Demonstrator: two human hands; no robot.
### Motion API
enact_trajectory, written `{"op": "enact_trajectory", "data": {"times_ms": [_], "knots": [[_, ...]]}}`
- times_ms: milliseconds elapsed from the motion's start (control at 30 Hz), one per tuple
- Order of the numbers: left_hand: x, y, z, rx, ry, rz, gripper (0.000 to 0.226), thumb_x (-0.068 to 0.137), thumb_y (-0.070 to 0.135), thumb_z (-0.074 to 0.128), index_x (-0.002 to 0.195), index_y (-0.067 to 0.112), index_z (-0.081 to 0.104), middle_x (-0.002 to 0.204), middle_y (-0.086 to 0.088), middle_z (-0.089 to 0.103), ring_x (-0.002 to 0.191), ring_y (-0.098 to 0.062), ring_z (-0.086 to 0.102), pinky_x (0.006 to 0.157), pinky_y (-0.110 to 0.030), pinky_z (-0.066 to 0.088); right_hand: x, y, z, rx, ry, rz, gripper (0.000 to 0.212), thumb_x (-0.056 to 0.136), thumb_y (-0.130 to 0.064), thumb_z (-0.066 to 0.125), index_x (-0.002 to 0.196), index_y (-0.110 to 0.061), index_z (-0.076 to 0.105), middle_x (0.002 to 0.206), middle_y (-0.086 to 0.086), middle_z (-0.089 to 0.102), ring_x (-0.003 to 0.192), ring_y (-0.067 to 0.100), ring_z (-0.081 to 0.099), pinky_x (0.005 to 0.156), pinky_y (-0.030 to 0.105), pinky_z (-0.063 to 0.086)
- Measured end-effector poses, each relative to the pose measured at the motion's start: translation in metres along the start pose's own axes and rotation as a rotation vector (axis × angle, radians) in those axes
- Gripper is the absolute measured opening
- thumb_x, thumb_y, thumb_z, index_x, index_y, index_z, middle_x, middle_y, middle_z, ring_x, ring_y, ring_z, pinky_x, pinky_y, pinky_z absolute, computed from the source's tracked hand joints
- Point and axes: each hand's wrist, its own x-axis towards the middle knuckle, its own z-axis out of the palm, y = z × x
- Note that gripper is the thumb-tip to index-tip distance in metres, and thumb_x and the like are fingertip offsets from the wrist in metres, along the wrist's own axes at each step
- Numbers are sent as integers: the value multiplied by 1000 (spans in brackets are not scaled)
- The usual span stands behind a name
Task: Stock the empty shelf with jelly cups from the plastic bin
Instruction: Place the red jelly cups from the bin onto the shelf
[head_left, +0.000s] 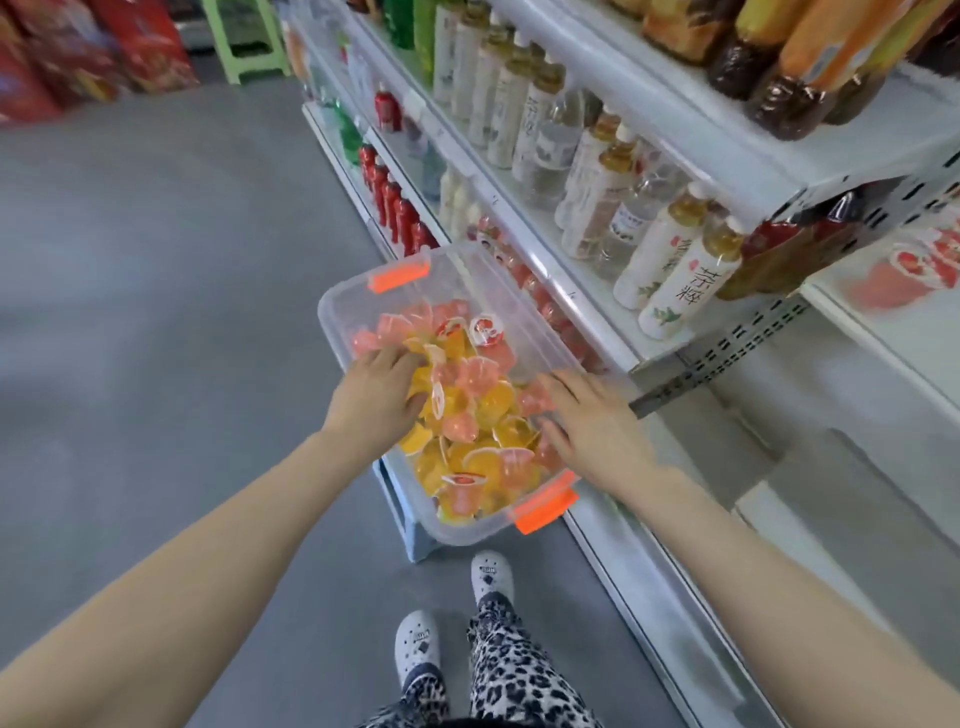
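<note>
From the head view, both bare forearms reach forward and down into a clear rectangular plastic bin (332, 317) with orange latches, which sits on a pale blue stool (413, 527) beside white metal shelving (597, 312) stocked with bottles. The pink and orange jelly cups (475, 410) lie heaped inside the bin. The left hand (376, 397) is palm-down, its fingers bent into the heap; whether they clasp a cup cannot be told. The right hand (592, 423) lies flat, fingers straight and spread, grasping nothing, its fingertips touching cups by the bin's right wall.
</note>
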Motion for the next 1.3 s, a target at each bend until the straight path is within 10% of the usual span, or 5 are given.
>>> {"op": "enact_trajectory", "data": {"times_ms": [533,900,1300], "knots": [[-9,-23,40,49,74,-84,25,77,8,73,101,16,73,102,-1,69,98,-28,60,91,-38,50,141,-1,62,-56,-525,-263,86,81,11,57,154,-21,26,162,1,17,147,25,20,118,43,26],[66,-26,26,1,-150,-274,55,93,28,60,143,14,40,139,-9,47,127,-31,43,102,-42,41,119,21,50,88,-425,-191,70,80,-20,74,140,-16,39,139,9,44,108,30,56,88,41,51],[121,-56,59,254,-261,-419,38,89,10,61,122,13,44,112,-15,58,110,-36,47,78,-42,47,98,24,53,129,-285,-100,40,88,-22,63,125,-13,50,115,8,52,89,26,56,72,31,45]]}}
